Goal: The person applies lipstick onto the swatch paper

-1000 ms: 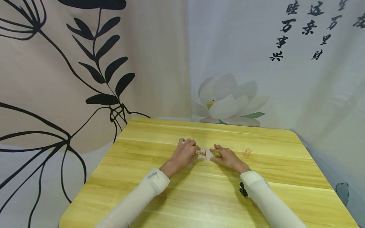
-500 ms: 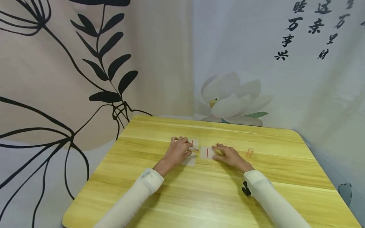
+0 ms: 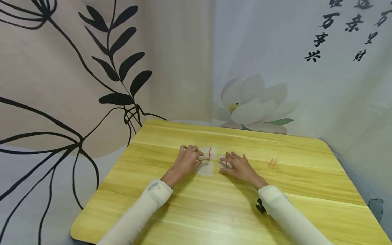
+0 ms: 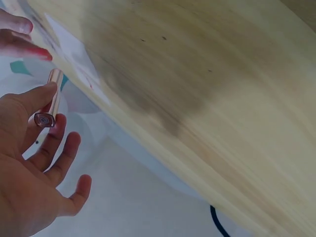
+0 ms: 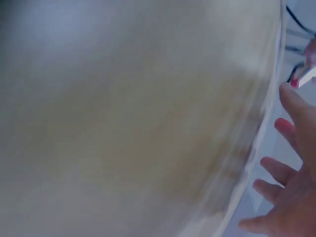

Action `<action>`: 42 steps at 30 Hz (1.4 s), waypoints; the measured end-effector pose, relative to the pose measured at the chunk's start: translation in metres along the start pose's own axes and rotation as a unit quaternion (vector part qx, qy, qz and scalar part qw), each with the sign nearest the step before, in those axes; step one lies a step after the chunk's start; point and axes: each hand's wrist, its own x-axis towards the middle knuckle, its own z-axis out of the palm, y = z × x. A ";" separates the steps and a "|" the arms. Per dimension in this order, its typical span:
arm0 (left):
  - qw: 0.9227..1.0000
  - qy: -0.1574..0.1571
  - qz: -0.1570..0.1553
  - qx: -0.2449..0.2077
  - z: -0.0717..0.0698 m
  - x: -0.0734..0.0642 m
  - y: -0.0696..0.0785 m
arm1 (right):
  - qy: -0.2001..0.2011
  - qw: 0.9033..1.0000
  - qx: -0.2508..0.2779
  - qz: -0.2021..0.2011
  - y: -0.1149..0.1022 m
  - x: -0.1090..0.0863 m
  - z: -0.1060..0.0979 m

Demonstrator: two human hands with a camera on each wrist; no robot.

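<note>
Fingers of my left hand (image 3: 185,161) pinch a slim tube (image 4: 55,101), shiny rose-gold with a dark-rimmed end, by the near edge of the squiggle-marked paper (image 3: 213,152); my right hand (image 3: 241,167) (fingers relaxed and spread) is to that paper's right.

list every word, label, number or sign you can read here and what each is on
"万事兴" on the pale grey cloth backdrop, below a cut-off character
"亲" on the backdrop, below a cut-off character
"万里财" on the backdrop, its 万 at the picture's right edge
White left sleeve, white right sleeve: prints too small to read
End of slim copper-coloured tube: mark too blurred
Small white paper squares: red strokes, no clear number
</note>
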 end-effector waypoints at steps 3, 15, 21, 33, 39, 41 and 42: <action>1.000 0.002 0.000 0.007 0.001 0.003 -0.001 | -0.002 0.999 -0.039 -0.010 -0.015 0.007 0.004; 0.999 -0.025 0.001 0.025 0.004 0.007 0.003 | -0.027 0.995 -0.089 -0.016 -0.030 0.020 0.010; 0.999 -0.033 0.000 0.041 0.003 0.009 0.002 | -0.033 0.996 -0.087 -0.010 -0.031 0.024 0.010; 0.998 -0.036 0.000 0.059 0.003 0.008 -0.002 | -0.036 0.995 -0.088 -0.011 -0.034 0.028 0.014; 0.998 -0.038 0.005 0.055 0.004 0.006 -0.003 | -0.038 0.996 -0.081 -0.009 -0.033 0.029 0.017; 0.998 -0.041 0.007 0.056 0.004 0.005 -0.003 | -0.040 0.996 -0.077 -0.008 -0.033 0.029 0.019; 0.997 -0.042 0.008 0.057 0.005 0.005 -0.004 | -0.041 0.996 -0.075 -0.008 -0.033 0.029 0.019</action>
